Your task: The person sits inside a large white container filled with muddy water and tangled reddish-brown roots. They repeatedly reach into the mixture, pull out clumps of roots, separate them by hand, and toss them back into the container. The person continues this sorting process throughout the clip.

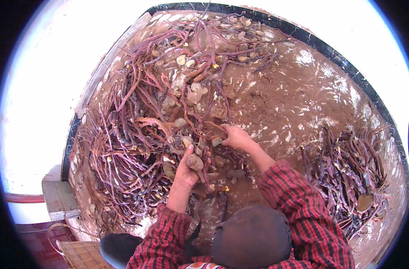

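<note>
My left hand (186,171) is closed around a bunch of long reddish roots, its thumb lying along a round brown lump (194,162) at the bunch's thick end. To the right and a little farther off, the fingers of my right hand (239,138) pinch the end of a thin reddish-brown root (215,127). A pale cut stub (216,141) shows just under those fingers. Beyond both hands, a large tangled heap of purple-red roots (124,148) spreads to the left and far side. Where the held roots run into this heap, I cannot tell them apart.
At the right lies a second pile of dark purple roots (348,175). Brown, soil-stained ground (276,98) shows between the piles, bounded by a dark curved edge (348,74). A grey block (60,197) and a woven basket (86,254) are at the left. My dark-clad knee (253,237) is near.
</note>
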The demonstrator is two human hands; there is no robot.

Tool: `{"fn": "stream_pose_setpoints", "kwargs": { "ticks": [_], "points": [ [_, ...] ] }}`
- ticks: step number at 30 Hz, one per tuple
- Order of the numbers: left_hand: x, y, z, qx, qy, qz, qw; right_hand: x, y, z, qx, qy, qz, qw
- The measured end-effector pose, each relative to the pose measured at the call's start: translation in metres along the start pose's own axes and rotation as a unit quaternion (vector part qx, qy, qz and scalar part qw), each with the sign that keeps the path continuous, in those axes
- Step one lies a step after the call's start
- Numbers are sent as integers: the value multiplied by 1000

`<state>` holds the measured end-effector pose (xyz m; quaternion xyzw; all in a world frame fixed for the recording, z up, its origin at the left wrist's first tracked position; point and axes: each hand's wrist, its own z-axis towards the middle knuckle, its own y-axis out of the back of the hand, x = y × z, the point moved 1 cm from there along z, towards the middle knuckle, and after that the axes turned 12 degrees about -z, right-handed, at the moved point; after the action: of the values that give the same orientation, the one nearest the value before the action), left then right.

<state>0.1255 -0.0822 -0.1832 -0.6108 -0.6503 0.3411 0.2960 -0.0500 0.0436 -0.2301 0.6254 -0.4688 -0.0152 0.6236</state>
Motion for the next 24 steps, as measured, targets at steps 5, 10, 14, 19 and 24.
{"fn": "stream_pose_setpoints", "kwargs": {
  "ticks": [5, 10, 14, 19, 24],
  "points": [
    [-3, 5, -2, -25, -40, 33, 998, 19, -4, 3, -16, 1, -92, 996],
    [-4, 3, -9, -29, -44, 18, 998, 1, 34, -25, -48, -84, 95, 991],
    [-1, -7, -13, 15, -19, -3, 1000, -18, 58, -46, -89, -183, 168, 964],
    [-24, -18, -17, 88, -22, 33, 995, -39, 98, -62, -96, -74, 376, 919],
    [-11, -31, -17, 25, 11, 78, 997, 6, 114, -67, 38, 54, 407, 911]
  ]
}}
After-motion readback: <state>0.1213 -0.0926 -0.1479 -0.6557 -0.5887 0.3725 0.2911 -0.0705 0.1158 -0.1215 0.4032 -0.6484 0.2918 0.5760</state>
